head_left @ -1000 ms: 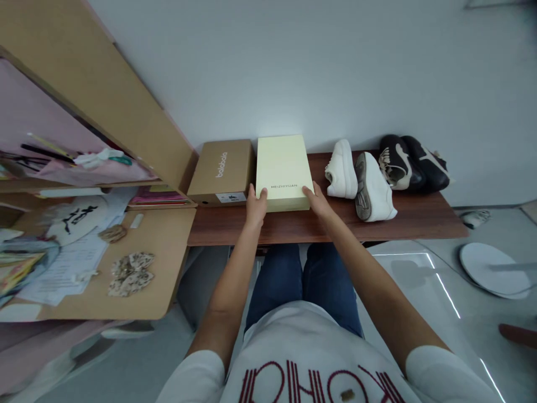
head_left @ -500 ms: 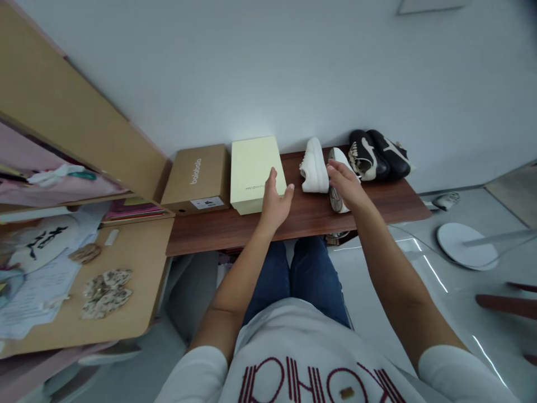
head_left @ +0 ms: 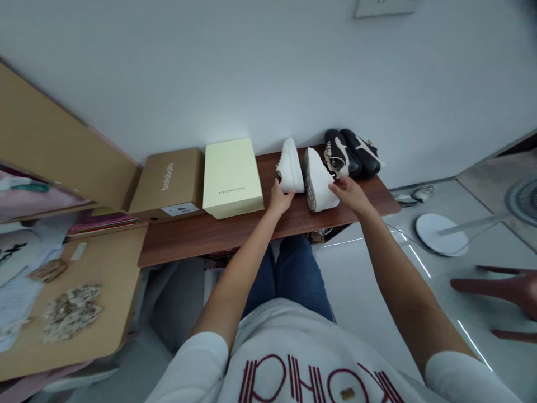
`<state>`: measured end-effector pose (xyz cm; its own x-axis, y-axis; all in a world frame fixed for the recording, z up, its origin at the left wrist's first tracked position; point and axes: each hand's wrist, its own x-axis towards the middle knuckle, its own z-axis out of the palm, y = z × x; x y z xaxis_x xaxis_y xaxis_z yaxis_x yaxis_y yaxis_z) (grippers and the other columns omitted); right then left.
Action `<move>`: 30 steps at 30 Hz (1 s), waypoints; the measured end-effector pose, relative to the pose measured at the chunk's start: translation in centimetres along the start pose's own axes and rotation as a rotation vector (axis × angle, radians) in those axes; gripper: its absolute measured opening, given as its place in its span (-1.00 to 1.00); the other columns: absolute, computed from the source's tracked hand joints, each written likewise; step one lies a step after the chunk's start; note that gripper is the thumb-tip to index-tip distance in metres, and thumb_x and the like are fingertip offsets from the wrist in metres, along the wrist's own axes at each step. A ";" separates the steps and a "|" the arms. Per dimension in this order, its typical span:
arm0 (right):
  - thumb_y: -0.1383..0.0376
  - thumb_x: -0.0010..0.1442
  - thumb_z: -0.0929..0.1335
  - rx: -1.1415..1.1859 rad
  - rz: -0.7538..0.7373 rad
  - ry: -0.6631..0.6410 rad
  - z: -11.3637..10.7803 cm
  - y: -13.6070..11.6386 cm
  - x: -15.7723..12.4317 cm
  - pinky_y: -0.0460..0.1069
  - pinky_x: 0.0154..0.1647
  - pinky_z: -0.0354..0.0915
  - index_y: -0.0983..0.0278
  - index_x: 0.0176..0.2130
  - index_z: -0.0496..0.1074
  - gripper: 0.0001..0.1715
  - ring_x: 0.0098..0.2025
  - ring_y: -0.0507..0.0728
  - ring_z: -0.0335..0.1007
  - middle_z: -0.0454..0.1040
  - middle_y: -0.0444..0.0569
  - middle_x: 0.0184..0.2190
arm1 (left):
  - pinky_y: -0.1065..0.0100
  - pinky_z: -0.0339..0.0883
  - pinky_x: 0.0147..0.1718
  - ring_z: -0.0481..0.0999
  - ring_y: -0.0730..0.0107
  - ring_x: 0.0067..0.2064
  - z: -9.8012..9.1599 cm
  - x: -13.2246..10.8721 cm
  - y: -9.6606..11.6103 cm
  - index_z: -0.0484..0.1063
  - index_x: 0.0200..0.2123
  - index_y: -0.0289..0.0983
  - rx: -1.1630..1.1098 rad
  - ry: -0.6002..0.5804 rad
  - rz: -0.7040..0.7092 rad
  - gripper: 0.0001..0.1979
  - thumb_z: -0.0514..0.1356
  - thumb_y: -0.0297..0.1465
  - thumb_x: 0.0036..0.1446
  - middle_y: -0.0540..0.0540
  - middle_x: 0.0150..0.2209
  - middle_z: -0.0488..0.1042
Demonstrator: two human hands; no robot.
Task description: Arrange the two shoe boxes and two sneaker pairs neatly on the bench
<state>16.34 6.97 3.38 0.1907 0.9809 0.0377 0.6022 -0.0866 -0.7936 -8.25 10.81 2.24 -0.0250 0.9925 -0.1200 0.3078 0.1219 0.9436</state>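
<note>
Two white sneakers lie on their sides on a dark wood-brown bench [head_left: 193,238]. My left hand [head_left: 280,200] grips the heel end of the left white sneaker [head_left: 290,168], with the thumb on one side and the fingers on the other. At the right white sneaker [head_left: 322,182], its sole turned partly to the left, my right hand [head_left: 351,194] pinches the collar edge with thumb and fingers. Just beyond that hand sits a pair of black-and-cream shoes [head_left: 358,152].
Left of the sneakers stand a pale yellow shoebox [head_left: 230,168] and a brown shoebox [head_left: 168,179]. A wooden desk [head_left: 113,291] with papers and a patterned bow is at far left. On the floor at right are a fan base [head_left: 436,235] and a reddish-brown stool [head_left: 495,288].
My left hand has moved from beside the yellow box onto the left sneaker's heel. The right sneaker has been turned, and my right hand now holds its right side. The view has shifted right.
</note>
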 end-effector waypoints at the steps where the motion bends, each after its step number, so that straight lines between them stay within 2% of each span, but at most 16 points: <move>1: -0.07 0.15 0.42 -0.002 0.036 -0.022 0.0 0.6 -0.5 0.24 0.20 0.33 0.37 0.15 0.43 -0.24 0.13 0.36 0.46 0.51 0.23 0.11 | 0.16 -0.04 0.39 0.06 -0.03 0.47 0.3 0.4 -0.2 0.08 0.42 -0.40 -0.010 0.008 -0.014 -0.09 0.39 -0.42 0.06 -0.44 0.46 0.05; 4: -0.05 0.00 0.53 0.057 0.093 -0.163 0.6 1.9 -1.6 0.19 0.10 0.40 0.36 -0.03 0.53 -0.31 -0.05 0.32 0.53 0.61 0.15 -0.09 | 0.19 0.15 0.29 0.29 0.03 0.37 1.0 1.3 -0.7 0.20 0.34 -0.39 -0.071 0.026 -0.032 -0.18 0.40 -0.46 0.03 -0.42 0.36 0.27; 7: -0.07 -0.07 0.55 0.154 0.082 -0.198 1.5 2.8 -2.0 0.16 0.03 0.42 0.34 -0.11 0.52 -0.32 -0.13 0.26 0.52 0.62 0.05 -0.20 | 0.20 0.32 0.15 0.51 0.09 0.16 1.1 1.9 -1.0 0.37 0.19 -0.38 -0.106 -0.003 -0.033 -0.35 0.41 -0.46 0.01 -0.34 0.15 0.51; 10: -0.08 -0.13 0.57 0.254 0.053 -0.205 2.0 2.8 -1.7 0.14 0.04 0.42 0.31 -0.10 0.50 -0.28 -0.13 0.22 0.51 0.61 -0.03 -0.21 | 0.19 0.39 0.05 0.57 0.12 0.00 0.8 2.3 -1.1 0.47 -0.01 -0.36 -0.092 -0.028 -0.027 -0.51 0.45 -0.43 -0.04 -0.25 -0.03 0.61; 14: -0.05 -0.12 0.58 0.319 -0.036 -0.250 1.4 1.1 -0.9 0.17 0.10 0.40 0.30 -0.01 0.47 -0.22 -0.03 0.27 0.50 0.61 0.01 -0.10 | 0.21 0.40 0.02 0.56 0.13 -0.02 0.4 2.7 -0.4 0.50 -0.11 -0.34 -0.096 -0.078 0.037 -0.59 0.45 -0.42 -0.07 -0.19 -0.10 0.61; 16: 0.00 -0.08 0.57 0.233 -0.082 -0.234 0.8 0.1 -0.4 0.19 0.14 0.37 0.30 0.03 0.47 -0.24 0.04 0.32 0.47 0.59 0.04 -0.04 | 0.20 0.36 0.08 0.54 0.08 0.05 0.1 2.7 0.3 0.51 -0.10 -0.33 -0.069 -0.085 0.070 -0.57 0.45 -0.43 -0.09 -0.19 -0.07 0.60; 18: 0.06 -0.07 0.57 0.051 -0.104 -0.200 0.1 -0.9 0.4 0.20 0.18 0.34 0.30 0.02 0.48 -0.29 0.08 0.36 0.45 0.58 0.06 -0.03 | 0.18 0.29 0.18 0.48 0.01 0.15 -0.4 2.5 1.2 0.51 -0.07 -0.32 -0.006 -0.076 0.109 -0.53 0.47 -0.43 -0.11 -0.19 -0.02 0.58; 22: 0.16 -0.03 0.58 -0.342 -0.144 -0.200 -0.5 -2.8 2.1 0.15 0.13 0.35 0.31 -0.03 0.49 -0.42 0.04 0.38 0.48 0.58 0.10 -0.09 | 0.13 0.19 0.26 0.43 -0.12 0.22 -1.4 1.8 3.2 0.53 -0.06 -0.28 0.244 -0.155 0.199 -0.55 0.46 -0.41 -0.07 -0.25 0.03 0.57; 26: 0.17 0.06 0.55 -0.639 -0.219 -0.281 0.2 -5.2 3.5 0.10 0.02 0.37 0.28 -0.05 0.47 -0.51 -0.02 0.35 0.51 0.59 0.12 -0.14 | 0.09 0.19 0.24 0.46 -0.16 0.19 -1.7 1.7 4.5 0.55 -0.11 -0.25 0.476 -0.225 0.250 -0.66 0.44 -0.40 0.00 -0.30 0.01 0.57; 30: 0.21 0.10 0.54 -0.802 -0.213 -0.312 1.9 -7.6 4.4 0.11 0.01 0.37 0.26 0.02 0.44 -0.49 0.03 0.36 0.50 0.58 0.18 -0.04 | 0.09 0.29 0.15 0.51 -0.09 0.13 -1.5 2.6 5.1 0.54 -0.09 -0.24 0.760 -0.251 0.281 -0.70 0.38 -0.46 0.07 -0.30 0.00 0.58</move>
<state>11.11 12.29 8.44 -0.1371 0.9828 -0.1238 0.9853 0.1225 -0.1193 -8.14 13.98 7.19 0.3320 0.9413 -0.0613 0.8288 -0.2600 0.4955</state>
